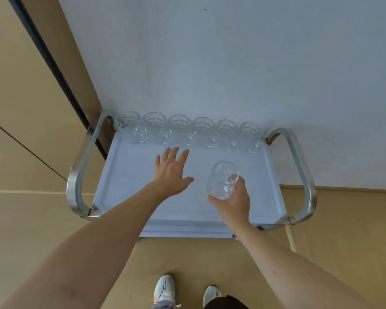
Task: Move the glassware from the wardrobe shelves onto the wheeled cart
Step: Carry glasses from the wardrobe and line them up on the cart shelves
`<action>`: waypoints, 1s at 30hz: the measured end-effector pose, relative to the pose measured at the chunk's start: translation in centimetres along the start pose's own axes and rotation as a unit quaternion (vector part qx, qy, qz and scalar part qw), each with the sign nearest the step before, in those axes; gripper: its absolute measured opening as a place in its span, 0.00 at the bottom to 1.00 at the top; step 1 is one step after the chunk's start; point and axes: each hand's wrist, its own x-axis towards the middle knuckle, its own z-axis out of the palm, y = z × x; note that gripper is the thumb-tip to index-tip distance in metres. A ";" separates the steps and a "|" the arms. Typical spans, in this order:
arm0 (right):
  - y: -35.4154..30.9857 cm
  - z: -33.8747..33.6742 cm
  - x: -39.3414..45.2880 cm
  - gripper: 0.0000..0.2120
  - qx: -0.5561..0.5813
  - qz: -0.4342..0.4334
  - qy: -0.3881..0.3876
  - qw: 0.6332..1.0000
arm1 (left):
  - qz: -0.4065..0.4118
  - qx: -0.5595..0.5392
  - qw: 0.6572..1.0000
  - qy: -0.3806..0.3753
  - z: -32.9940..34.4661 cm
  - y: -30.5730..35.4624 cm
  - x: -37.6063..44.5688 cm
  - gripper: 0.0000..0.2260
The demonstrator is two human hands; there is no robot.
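Forearms, bare and broad, filled the foreground and reached out over the pale blue two-tier wheeled cart with bent chrome side handles [77,175], which stood against a white wall [210,52]. Beyond the fingertips of both hands, along the cart's far edge, stood a row of clear faceted glass cups [187,130], six in a line as far as could be counted, set touching or nearly so. That tight packing at the back looked deliberate, a way to leave the near part of the tray free for more pieces.

The left hand [171,172] lay flat and low over the tray, its fingers straight and spread apart, holding nothing; their tips came just short of the row, perhaps steadying the cart or marking the next spot. The right hand [232,200] held a clear smooth rounded drinking glass [223,180], fingers curled round its base from beneath and the mouth tilted away toward the row. By my judgement it was being carried in to stand in front of the others.

The cart's wheels were out of sight, and its lower tier showed only as a front lip. The wardrobe shelves were not in view. Handles on the cups blurred into glare.
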 end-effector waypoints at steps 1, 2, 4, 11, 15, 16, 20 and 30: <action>-0.2 0.1 -0.5 0.36 -0.001 -0.004 -0.007 1.000 | -0.010 -0.004 1.000 0.001 0.1 -0.4 -0.8 0.40; -0.4 0.3 -1.1 0.36 0.000 -0.006 -0.013 1.000 | -0.017 -0.006 1.000 0.003 0.3 -0.7 -1.7 0.40; -0.5 0.6 -2.2 0.36 0.003 -0.012 -0.024 1.000 | -0.030 -0.007 1.000 0.006 0.6 -1.2 -3.5 0.40; 1.3 1.4 -7.2 0.38 0.040 -0.033 -0.075 0.996 | -0.083 0.012 0.996 -0.004 2.9 -1.8 -11.6 0.39; 3.2 1.1 -11.1 0.38 0.057 -0.047 -0.086 0.994 | -0.092 0.010 0.996 0.010 4.1 -0.9 -16.5 0.37; 3.7 1.0 -12.0 0.37 0.059 -0.049 -0.089 0.993 | -0.093 0.009 0.995 0.015 4.4 -0.7 -17.5 0.36; 5.9 0.7 -15.4 0.35 0.070 -0.040 -0.097 0.992 | -0.103 0.012 0.995 0.012 5.8 -0.1 -21.2 0.36; 8.5 0.7 -20.1 0.37 0.065 -0.033 -0.129 0.989 | -0.156 -0.020 0.987 -0.010 9.6 0.5 -27.6 0.35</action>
